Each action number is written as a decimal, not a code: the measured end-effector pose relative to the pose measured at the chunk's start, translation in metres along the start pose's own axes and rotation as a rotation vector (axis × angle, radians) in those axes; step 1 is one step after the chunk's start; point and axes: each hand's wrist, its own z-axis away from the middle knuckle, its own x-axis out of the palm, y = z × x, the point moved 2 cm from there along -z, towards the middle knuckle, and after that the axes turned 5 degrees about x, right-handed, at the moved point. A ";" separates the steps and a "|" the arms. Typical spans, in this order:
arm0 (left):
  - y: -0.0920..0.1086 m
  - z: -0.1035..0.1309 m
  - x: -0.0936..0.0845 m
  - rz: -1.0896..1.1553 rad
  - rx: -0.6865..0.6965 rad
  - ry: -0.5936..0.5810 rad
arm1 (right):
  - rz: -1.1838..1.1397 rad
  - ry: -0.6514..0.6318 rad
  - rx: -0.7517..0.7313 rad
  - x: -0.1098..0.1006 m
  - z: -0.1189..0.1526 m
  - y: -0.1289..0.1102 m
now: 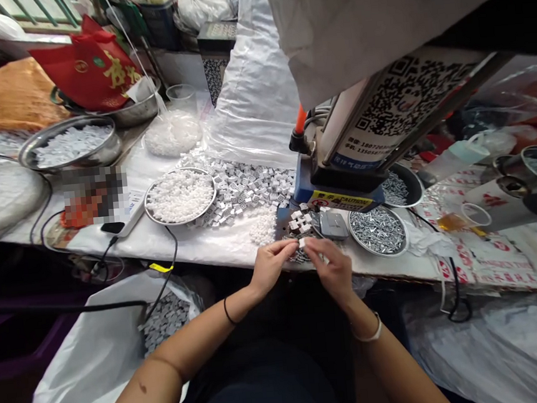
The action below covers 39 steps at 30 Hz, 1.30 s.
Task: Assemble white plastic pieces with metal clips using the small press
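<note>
A small white block (302,242) is pinched between the thumb and fingers of my right hand (333,268). Right beside it, my left hand (271,265) has its thumb and fingertips pressed together; what they hold, if anything, is too small to make out. Both hands are at the table's front edge, below a blue-based press (337,189). Several white-and-grey blocks (301,220) lie just beyond my fingertips. To their left are a pile of small white pieces (264,226) and a wide heap of grey and white blocks (253,187).
A plate of white pieces (181,196) is on the left. Right of the press sit a bowl of metal pins (378,231) and a darker bowl (401,185). An open white sack (89,361) stands below the table, and black cables (172,254) hang over the edge.
</note>
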 end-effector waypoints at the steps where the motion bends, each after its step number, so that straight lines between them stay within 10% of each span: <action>1: 0.005 -0.010 -0.002 -0.085 0.114 0.012 | -0.014 0.026 0.046 -0.003 -0.012 0.002; 4: 0.010 -0.043 -0.002 -0.150 0.300 -0.041 | -0.016 0.072 0.092 -0.004 -0.044 0.014; 8: -0.007 -0.072 0.005 -0.042 0.214 -0.200 | 0.066 -0.002 0.028 0.005 -0.063 0.024; 22: -0.014 -0.073 0.007 -0.006 0.167 -0.203 | 0.287 -0.256 -0.258 0.005 -0.074 0.025; 31: -0.006 -0.077 0.010 -0.053 0.271 -0.144 | 0.268 -0.223 -0.263 0.000 -0.061 0.021; 39: 0.001 -0.075 0.011 -0.089 0.245 -0.141 | 0.632 -0.129 -0.114 -0.016 -0.004 0.096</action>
